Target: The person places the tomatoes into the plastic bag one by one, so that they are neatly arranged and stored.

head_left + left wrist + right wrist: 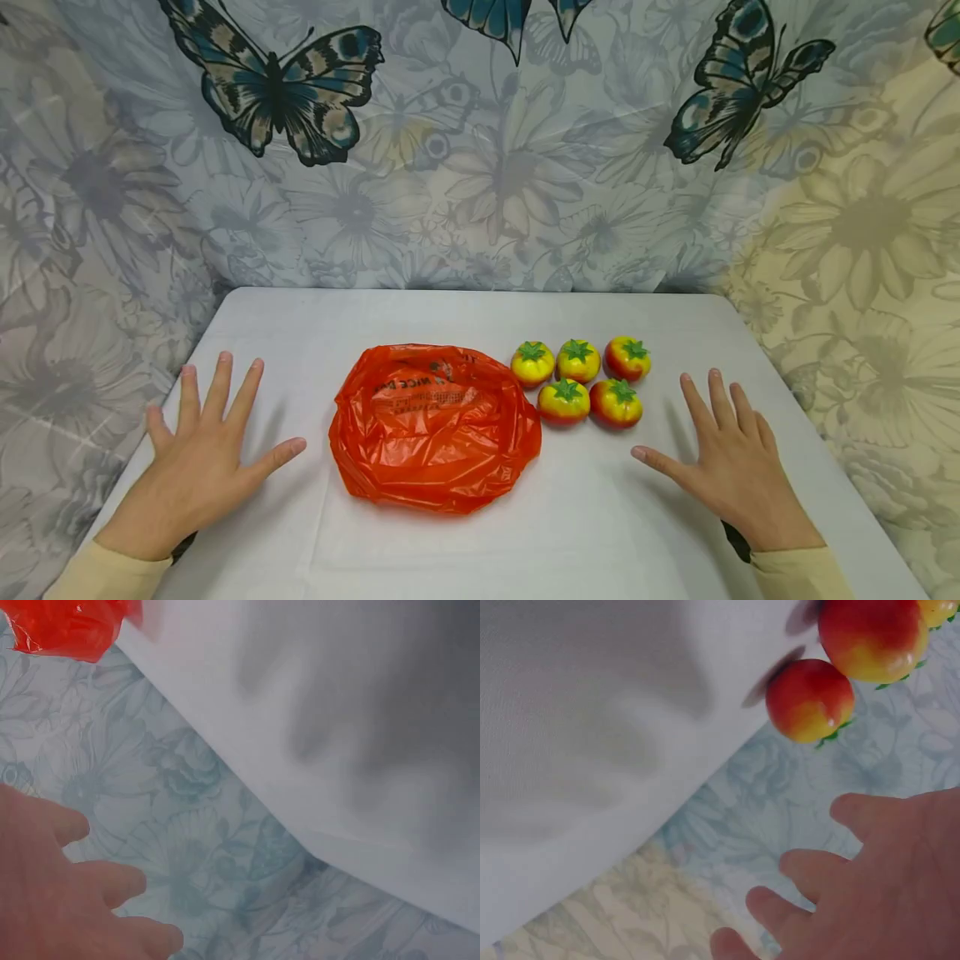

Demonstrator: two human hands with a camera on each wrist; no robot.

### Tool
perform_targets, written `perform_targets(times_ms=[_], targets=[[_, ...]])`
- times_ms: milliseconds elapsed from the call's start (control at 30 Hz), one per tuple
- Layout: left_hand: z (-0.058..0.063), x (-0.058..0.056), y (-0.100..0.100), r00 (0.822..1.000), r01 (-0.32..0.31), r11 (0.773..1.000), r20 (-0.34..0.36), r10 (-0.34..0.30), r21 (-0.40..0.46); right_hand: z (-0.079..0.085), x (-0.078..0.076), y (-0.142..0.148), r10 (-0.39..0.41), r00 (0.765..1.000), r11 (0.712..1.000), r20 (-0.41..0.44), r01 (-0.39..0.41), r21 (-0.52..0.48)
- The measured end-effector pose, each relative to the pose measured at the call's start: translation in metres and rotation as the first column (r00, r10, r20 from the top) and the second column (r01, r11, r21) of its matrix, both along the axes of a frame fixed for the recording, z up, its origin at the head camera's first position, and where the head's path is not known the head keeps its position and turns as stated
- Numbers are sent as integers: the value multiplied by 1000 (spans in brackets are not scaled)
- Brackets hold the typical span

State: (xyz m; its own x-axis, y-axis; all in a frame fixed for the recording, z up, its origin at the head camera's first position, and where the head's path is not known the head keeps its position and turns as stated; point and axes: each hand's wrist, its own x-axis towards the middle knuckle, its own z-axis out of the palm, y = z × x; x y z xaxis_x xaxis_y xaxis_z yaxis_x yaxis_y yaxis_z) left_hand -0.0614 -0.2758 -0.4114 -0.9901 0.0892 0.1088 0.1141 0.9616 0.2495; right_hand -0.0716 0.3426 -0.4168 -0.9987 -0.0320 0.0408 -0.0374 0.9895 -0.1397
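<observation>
A crumpled red plastic bag [435,442] with dark print lies in the middle of the white table. Beside its right edge sit several red-and-yellow tomatoes [617,403] with green leafy tops, in two rows. My left hand [198,467] hovers over the table's left side, fingers spread, holding nothing. On the right, my right hand [731,467] is spread the same way, apart from the tomatoes. The left wrist view catches a corner of the bag [67,626] beyond the left hand [67,892]. Two tomatoes [810,701] show fully in the right wrist view, above the right hand [877,892].
The white table [420,558] has rounded far corners. Behind it and at both sides hangs floral cloth [517,183] with large butterflies [277,92]. Shadows of both hands fall on the tabletop.
</observation>
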Motion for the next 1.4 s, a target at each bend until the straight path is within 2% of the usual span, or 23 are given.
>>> perform_targets(times_ms=[167,333,467,633,833,933,1067,1167,1400], targets=[[2,-2,5,999,39,996,-9,-38,86,7,-6,-12,25,998,1000,-54,-26,-13],[7,-10,18,995,100,982,15,-103,163,14,-13,-26,45,999,999,-28,-45,-6],[12,-18,32,992,101,976,55,-114,194,13,-16,-33,68,997,998,-29,-68,-17],[13,-29,49,986,88,971,117,-117,223,10,-18,-38,94,993,995,-78,-97,-35],[12,-43,62,973,65,957,195,-123,282,10,-24,-44,104,992,992,-65,-108,-68],[13,-50,67,962,48,950,243,-128,310,10,-26,-47,107,993,991,-55,-111,-70],[14,-59,73,936,10,935,325,-133,354,9,-30,-51,103,994,992,-29,-105,-68],[13,-63,76,921,-31,933,373,-113,360,9,-33,-55,104,995,992,-4,-104,-75],[12,-64,78,907,-72,930,412,-89,360,7,-36,-60,119,993,987,0,-118,-105]])
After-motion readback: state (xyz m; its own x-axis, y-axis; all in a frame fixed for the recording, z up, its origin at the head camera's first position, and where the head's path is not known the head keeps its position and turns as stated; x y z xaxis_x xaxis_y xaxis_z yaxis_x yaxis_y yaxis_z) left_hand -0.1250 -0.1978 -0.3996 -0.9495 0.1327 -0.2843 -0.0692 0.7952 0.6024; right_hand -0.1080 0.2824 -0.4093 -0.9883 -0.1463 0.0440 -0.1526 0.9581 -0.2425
